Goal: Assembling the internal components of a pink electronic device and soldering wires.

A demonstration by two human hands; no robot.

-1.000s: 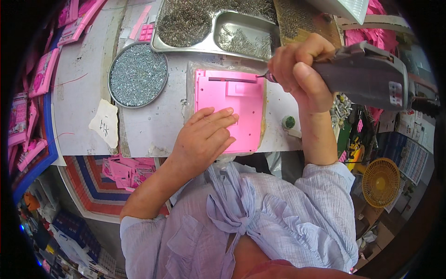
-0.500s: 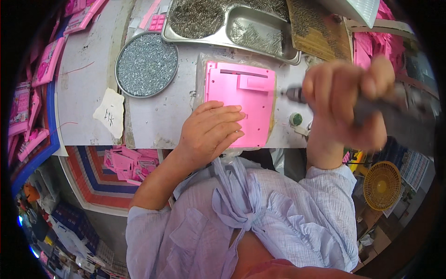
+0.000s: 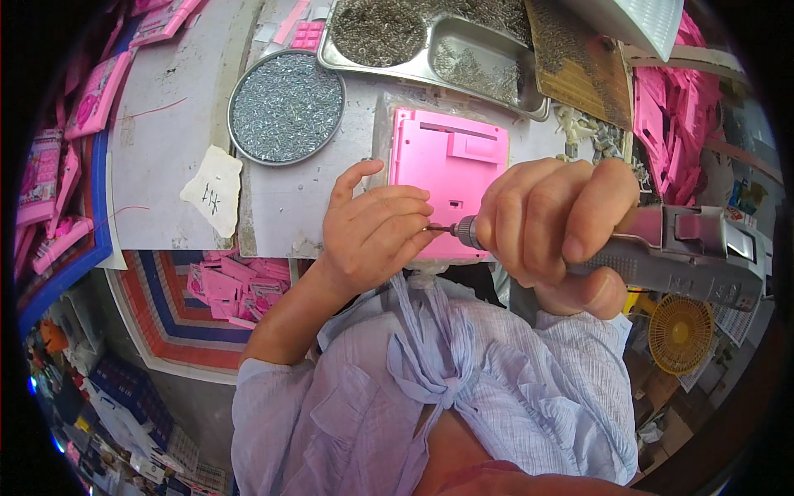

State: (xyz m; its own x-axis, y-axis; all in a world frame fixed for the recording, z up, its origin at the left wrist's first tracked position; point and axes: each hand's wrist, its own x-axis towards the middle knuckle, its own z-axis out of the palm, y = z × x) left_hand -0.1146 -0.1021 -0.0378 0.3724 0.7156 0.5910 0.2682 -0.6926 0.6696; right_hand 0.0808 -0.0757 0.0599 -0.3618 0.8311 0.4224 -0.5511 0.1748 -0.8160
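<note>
One right hand point(image 3: 554, 225) gripped one power screwdriver point(image 3: 691, 269); one left hand point(image 3: 372, 227), one finger raised, any pinch unclear, hid part of one pink casing point(image 3: 438, 169) on the table point(image 3: 285, 198). Beyond lay one round screw dish point(image 3: 286, 163), one metal tray point(image 3: 376, 72).

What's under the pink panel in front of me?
Clear plastic sticks out past the left edge of the pink panel; whatever lies beneath its middle is covered.

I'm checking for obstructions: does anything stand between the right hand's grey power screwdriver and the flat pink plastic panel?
Only the left hand is close, its fingertips at the thin metal bit of the screwdriver, over the lower left of the panel. Nothing else visible intervenes; whether the bit touches the panel is unclear.
</note>
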